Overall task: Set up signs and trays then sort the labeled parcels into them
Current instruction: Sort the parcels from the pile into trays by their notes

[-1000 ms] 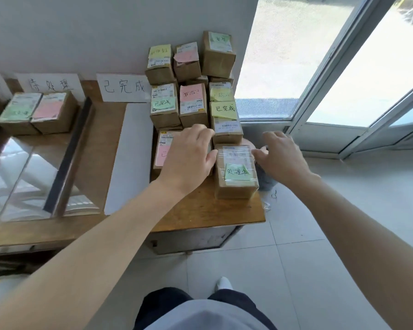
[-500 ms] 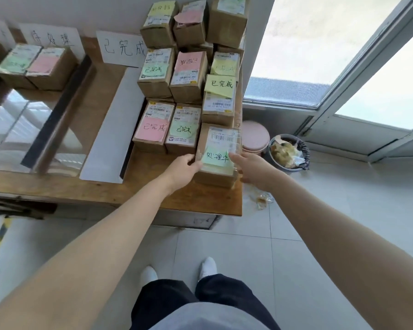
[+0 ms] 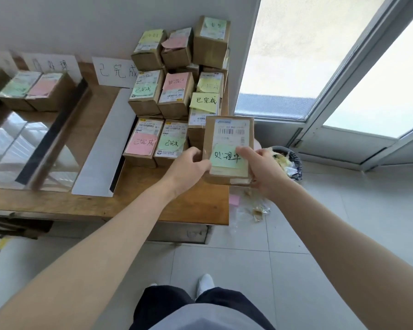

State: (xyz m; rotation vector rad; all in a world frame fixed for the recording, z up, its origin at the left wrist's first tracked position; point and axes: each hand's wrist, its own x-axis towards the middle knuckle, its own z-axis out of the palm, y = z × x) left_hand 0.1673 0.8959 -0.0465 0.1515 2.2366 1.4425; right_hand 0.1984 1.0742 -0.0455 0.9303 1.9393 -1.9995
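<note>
- Brown cardboard: a flat parcel (image 3: 228,139) with a white barcode label at its top and a green sticky note (image 3: 225,159) below it, handwritten in black. I see it held up between both hands over the right end of the counter (image 3: 153,201), just in front of the stacked boxes.
- The left hand (image 3: 188,166) grips the parcel's left edge, its fingers (image 3: 196,153) curled round that edge.
- The right hand (image 3: 264,169) grips the right edge. Its thumb lies on the green note and the other fingers go underneath, where I cannot see them.
- Behind the parcel, a stack of boxes (image 3: 174,91) fills the counter's back right corner against the wall. They sit several layers high, each topped with a pink, green or yellow note.
- At the stack's front, a pink-noted box (image 3: 142,144) and a green-noted box (image 3: 171,144) sit side by side on the counter, touching.
- A white paper sign (image 3: 116,72) with three black characters leans on the wall just left of the stack.
- Further left stands a second sign (image 3: 50,65), too blurred for me to read. In front of it are two boxes (image 3: 34,90) side by side, one with a green note and one with a pink.
- A clear tray (image 3: 22,144) lies on the counter's left part.
- A long white strip (image 3: 105,148) with a black edge lies between the tray and the stack.
- On the tiled floor right of the counter I see a dark bin (image 3: 295,163) holding scraps, and a loose pink note (image 3: 234,200) nearer the counter.
</note>
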